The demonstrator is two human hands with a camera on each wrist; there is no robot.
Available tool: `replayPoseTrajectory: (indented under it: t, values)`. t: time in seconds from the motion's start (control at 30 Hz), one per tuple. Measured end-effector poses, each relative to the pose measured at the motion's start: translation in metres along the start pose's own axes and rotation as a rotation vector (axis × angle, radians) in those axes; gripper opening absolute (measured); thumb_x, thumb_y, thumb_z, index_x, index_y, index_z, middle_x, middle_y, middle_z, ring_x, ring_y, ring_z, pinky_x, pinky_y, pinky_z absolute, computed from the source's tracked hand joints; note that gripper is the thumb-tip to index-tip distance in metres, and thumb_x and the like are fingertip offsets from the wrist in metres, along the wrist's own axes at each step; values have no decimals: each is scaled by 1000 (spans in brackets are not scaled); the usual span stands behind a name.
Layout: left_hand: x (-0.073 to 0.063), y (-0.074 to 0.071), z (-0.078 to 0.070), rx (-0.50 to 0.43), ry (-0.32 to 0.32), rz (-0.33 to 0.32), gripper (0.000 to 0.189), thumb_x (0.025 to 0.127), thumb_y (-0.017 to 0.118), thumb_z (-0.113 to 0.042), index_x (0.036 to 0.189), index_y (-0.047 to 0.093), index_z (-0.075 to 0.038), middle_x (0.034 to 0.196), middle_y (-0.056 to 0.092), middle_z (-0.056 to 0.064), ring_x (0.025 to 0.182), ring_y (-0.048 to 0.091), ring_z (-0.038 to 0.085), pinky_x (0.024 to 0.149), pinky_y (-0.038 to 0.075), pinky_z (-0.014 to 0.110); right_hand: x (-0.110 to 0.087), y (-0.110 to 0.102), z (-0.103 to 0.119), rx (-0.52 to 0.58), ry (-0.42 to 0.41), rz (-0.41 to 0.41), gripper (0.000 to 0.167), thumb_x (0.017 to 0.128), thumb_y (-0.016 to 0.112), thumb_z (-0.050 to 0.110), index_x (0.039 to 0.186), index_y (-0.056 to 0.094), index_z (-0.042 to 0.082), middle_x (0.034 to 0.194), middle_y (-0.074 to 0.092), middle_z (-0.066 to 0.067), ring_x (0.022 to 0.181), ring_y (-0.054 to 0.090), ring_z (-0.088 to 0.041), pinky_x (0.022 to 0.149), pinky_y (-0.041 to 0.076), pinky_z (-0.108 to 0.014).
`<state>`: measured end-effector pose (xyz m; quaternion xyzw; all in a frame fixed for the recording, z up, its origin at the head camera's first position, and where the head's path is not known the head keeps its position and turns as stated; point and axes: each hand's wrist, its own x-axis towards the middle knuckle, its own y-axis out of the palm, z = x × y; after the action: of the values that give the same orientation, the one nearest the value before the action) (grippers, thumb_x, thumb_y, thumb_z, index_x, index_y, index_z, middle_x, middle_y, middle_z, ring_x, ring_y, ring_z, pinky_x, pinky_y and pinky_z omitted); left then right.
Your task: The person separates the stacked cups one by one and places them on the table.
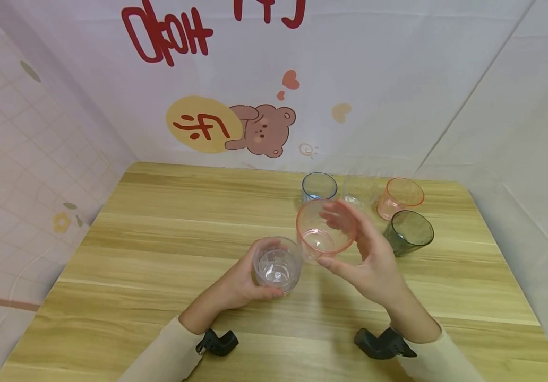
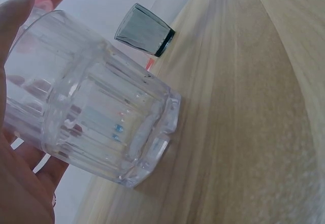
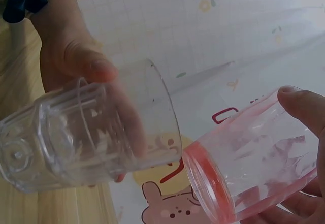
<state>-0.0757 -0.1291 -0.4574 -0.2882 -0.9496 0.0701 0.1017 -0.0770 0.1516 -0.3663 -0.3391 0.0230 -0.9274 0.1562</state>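
My left hand [image 1: 242,286] grips a clear tumbler [image 1: 277,268], fingers round one side and thumb on the other. In the left wrist view the clear tumbler [image 2: 111,112] shows ribbed lower walls and a thick base, held above the wood. My right hand [image 1: 374,265] holds a pink-tinted tumbler [image 1: 324,241] between thumb and fingers. This one is higher and to the right. In the right wrist view the base of the pink tumbler [image 3: 254,163] is close to the clear one's rim; whether they touch I cannot tell.
Behind my right hand stand a blue-rimmed tumbler [image 1: 319,184], a faint clear tumbler [image 1: 359,193], another pink tumbler [image 1: 400,199] and a smoky grey-green tumbler [image 1: 408,236]. The wooden table [image 1: 159,233] meets a printed cloth wall [image 1: 374,69] at its back edge.
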Motion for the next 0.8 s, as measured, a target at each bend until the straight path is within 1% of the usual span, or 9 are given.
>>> replayPoseTrajectory:
  t: [0.17,0.3,0.37,0.47,0.6,0.67,0.73,0.8]
  values:
    - [0,0,-1,0,-8,-1,97,81,94,-7,159,36,-11,154,55,14,137,57,27,119,44,30,-3,-7,-4,23,-38,-29,90,81,88,-11,156,38,-16,152,61,-18,139,64,-25,116,53,-31]
    - [0,0,-1,-10,-5,-2,98,82,95,-13,159,36,-13,154,55,13,138,57,29,119,43,30,-6,-13,-6,5,-36,-51,89,80,88,-12,156,41,-14,152,62,-17,138,65,-25,115,53,-30]
    - [0,0,-1,-10,-6,1,98,83,96,-18,160,35,-14,154,55,12,138,56,29,120,43,30,-8,-16,-8,-24,-20,-64,90,78,87,-16,155,41,-15,151,62,-18,137,65,-24,114,53,-29]
    - [-1,-1,0,-13,-12,5,99,84,96,-22,161,35,-14,154,55,12,139,56,28,121,42,31,-12,-21,-10,-87,43,-79,93,73,84,-24,155,42,-13,151,61,-21,136,66,-21,114,53,-27]
    - [0,0,0,-21,-10,9,98,84,95,-20,160,35,-14,155,54,13,139,56,30,120,42,29,-17,-25,-12,-163,145,-101,99,69,81,-31,157,42,-10,150,57,-32,137,66,-18,115,52,-26]
    - [1,0,0,-21,-9,9,98,84,95,-18,160,35,-13,155,54,13,140,55,30,120,42,29,-20,-27,-16,-167,162,-115,99,69,80,-32,157,41,-10,150,56,-33,137,65,-18,116,51,-25]
    - [1,0,0,-22,-21,10,98,83,95,-17,160,34,-13,156,53,12,141,55,30,121,42,30,-23,-29,-20,-166,173,-129,97,70,79,-32,157,41,-11,150,57,-30,138,65,-16,117,50,-24]
    - [1,0,-1,-17,-34,10,99,83,95,-16,160,34,-14,156,53,10,141,54,29,121,42,31,-25,-32,-25,-156,172,-140,93,72,77,-32,155,41,-13,150,60,-21,138,64,-13,118,49,-23]
